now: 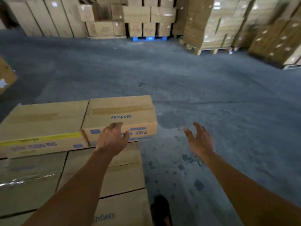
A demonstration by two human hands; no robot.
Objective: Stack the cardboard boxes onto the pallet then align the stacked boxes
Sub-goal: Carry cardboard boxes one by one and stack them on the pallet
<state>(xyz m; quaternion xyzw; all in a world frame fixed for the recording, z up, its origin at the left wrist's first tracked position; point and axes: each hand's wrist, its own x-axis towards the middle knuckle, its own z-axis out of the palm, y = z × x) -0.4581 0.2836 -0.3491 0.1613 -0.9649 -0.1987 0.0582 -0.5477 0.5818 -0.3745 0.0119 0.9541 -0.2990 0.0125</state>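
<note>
The floor (pixel 179 75) is grey-blue concrete, with dark spots (pixel 198 185) on its near part and a thin crack across the right half. Tall stacks of brown cartons (pixel 146 17) line the far side. The centre stack stands on a blue pallet (pixel 149 38). The wrapped stack (pixel 216 26) to its right stands on a wooden pallet (pixel 213 50). Lighting is dim.

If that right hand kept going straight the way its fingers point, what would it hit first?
Likely nothing near: the right hand points forward over bare floor, right of the Glodway box. Depth is unclear.
</note>
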